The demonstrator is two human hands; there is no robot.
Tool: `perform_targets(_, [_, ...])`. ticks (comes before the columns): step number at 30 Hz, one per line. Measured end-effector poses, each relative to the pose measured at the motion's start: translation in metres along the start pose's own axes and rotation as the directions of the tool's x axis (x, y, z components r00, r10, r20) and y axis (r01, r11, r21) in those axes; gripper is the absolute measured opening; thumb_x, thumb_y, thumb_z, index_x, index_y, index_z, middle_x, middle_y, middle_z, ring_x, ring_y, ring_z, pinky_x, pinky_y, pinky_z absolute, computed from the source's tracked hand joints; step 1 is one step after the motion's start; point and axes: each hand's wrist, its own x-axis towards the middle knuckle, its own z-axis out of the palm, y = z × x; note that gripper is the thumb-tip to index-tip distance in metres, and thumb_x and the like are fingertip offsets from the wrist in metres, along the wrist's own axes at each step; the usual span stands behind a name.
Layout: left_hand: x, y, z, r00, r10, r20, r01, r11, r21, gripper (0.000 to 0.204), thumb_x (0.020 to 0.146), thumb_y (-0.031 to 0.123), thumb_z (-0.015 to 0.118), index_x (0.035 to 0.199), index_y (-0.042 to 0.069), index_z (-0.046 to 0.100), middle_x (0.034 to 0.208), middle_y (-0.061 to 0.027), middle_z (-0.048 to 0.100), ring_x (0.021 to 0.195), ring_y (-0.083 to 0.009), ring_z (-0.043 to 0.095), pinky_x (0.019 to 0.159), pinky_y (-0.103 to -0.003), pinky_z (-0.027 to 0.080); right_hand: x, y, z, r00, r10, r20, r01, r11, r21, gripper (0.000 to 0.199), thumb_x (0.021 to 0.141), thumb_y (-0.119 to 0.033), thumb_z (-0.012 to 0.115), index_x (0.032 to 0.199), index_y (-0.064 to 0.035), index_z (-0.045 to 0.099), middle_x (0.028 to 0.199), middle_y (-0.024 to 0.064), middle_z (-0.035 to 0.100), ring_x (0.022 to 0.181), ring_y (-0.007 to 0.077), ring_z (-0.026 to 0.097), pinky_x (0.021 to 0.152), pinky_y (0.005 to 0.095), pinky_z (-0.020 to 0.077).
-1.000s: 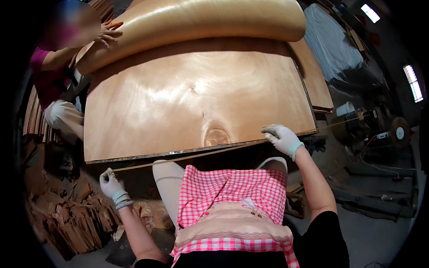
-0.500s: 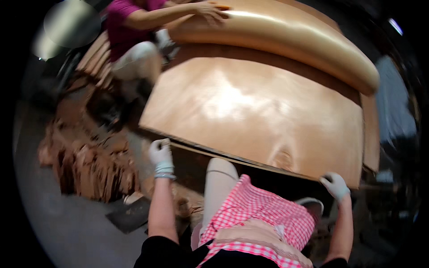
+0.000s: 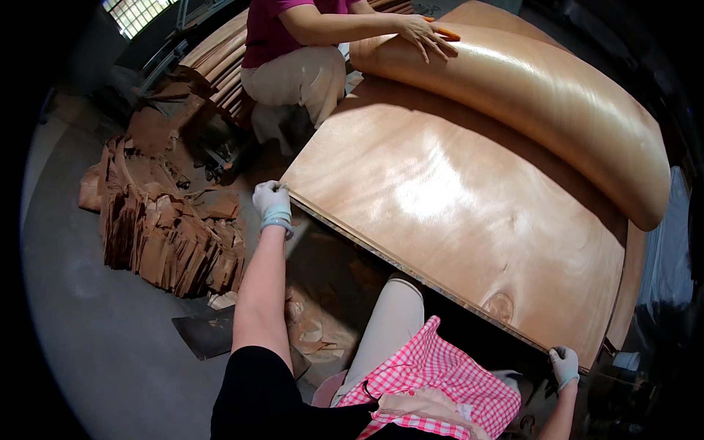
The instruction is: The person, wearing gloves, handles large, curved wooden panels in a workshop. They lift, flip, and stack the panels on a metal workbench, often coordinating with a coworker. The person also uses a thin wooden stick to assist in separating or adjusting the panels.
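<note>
A smooth, shiny tan wooden sheet [image 3: 455,220], like veneer or plywood, lies in front of me with a dark knot near its close edge. My left hand [image 3: 272,202], in a whitish glove, is closed on the sheet's left near corner. At the right end of the same edge, my gloved right hand [image 3: 565,364] has its fingers bent over the rim; its thumb side is partly hidden. Across the far side, another large wooden sheet [image 3: 528,95] is curled into a roll. A co-worker's bare hand [image 3: 431,37] rests on that roll, near something orange.
The co-worker [image 3: 293,70], in a purple top and light trousers, is at the far left. Stacked broken brown veneer pieces [image 3: 165,227] stand on the floor to my left, near a dark flat piece [image 3: 205,332]. Long curved sheets [image 3: 220,62] lie behind the co-worker.
My view has turned, so the sheet slants more and sits farther right. My left hand has moved leftward along the near edge to the corner. The co-worker's hand stays on the roll.
</note>
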Motion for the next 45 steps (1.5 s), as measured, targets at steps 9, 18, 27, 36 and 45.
perform_targets(9, [0.026, 0.004, 0.009, 0.997, -0.007, 0.079, -0.006, 0.986, 0.169, 0.013, 0.072, 0.024, 0.075, 0.074, 0.012, 0.074, 0.091, -0.0076, 0.066, 0.097, -0.026, 0.058, 0.09, -0.037, 0.046, -0.003, -0.032, 0.016, 0.995, 0.091, 0.033, -0.094, 0.989, 0.111, 0.012, 0.084, -0.011, 0.065, 0.086, 0.0009, 0.064, 0.067, 0.0042, 0.062, 0.059, 0.0127, 0.058, 0.056, 0.0285, 0.0473])
perform_targets(18, [0.03, -0.007, 0.014, 0.992, 0.074, 0.102, -0.095, 0.971, 0.218, 0.013, 0.072, 0.025, 0.074, 0.078, 0.012, 0.075, 0.089, -0.009, 0.067, 0.089, -0.0275, 0.062, 0.083, -0.038, 0.049, -0.003, -0.053, 0.017, 0.996, 0.076, 0.036, -0.076, 0.997, -0.015, 0.015, 0.083, -0.011, 0.066, 0.084, 0.0041, 0.065, 0.068, 0.0055, 0.062, 0.061, 0.0131, 0.057, 0.058, 0.0299, 0.0474])
perform_targets(27, [0.036, -0.01, 0.028, 0.956, -0.018, 0.293, -0.043, 0.978, 0.202, 0.028, 0.077, 0.025, 0.066, 0.1, 0.009, 0.073, 0.096, -0.0172, 0.07, 0.089, -0.03, 0.068, 0.081, -0.037, 0.052, 0.008, -0.055, 0.02, 0.999, 0.007, 0.049, 0.006, 0.966, -0.259, 0.035, 0.08, -0.033, 0.069, 0.09, 0.0006, 0.07, 0.081, 0.0181, 0.069, 0.078, 0.0289, 0.068, 0.072, 0.0388, 0.0506])
perform_targets(36, [0.112, -0.124, 0.087, 0.853, -0.398, 0.337, 0.471, 0.865, -0.172, 0.076, 0.087, 0.039, 0.065, 0.145, 0.002, 0.032, 0.149, -0.0151, 0.035, 0.132, -0.0312, 0.037, 0.108, -0.049, 0.033, 0.022, -0.046, 0.021, 0.996, 0.091, 0.01, -0.085, 0.953, -0.291, 0.043, 0.076, -0.039, 0.07, 0.095, -0.0002, 0.069, 0.092, 0.0212, 0.068, 0.088, 0.0342, 0.066, 0.08, 0.0397, 0.0499])
perform_targets(45, [0.103, -0.102, 0.068, 0.893, -0.403, 0.203, 0.366, 0.91, 0.196, 0.093, 0.075, 0.054, 0.072, 0.145, 0.006, 0.034, 0.151, -0.0154, 0.032, 0.13, -0.0377, 0.04, 0.107, -0.051, 0.035, 0.036, -0.059, 0.03, 0.976, 0.212, 0.042, -0.193, 0.945, -0.266, 0.038, 0.075, -0.04, 0.072, 0.086, -0.0037, 0.069, 0.084, 0.0165, 0.07, 0.081, 0.031, 0.066, 0.075, 0.038, 0.0506])
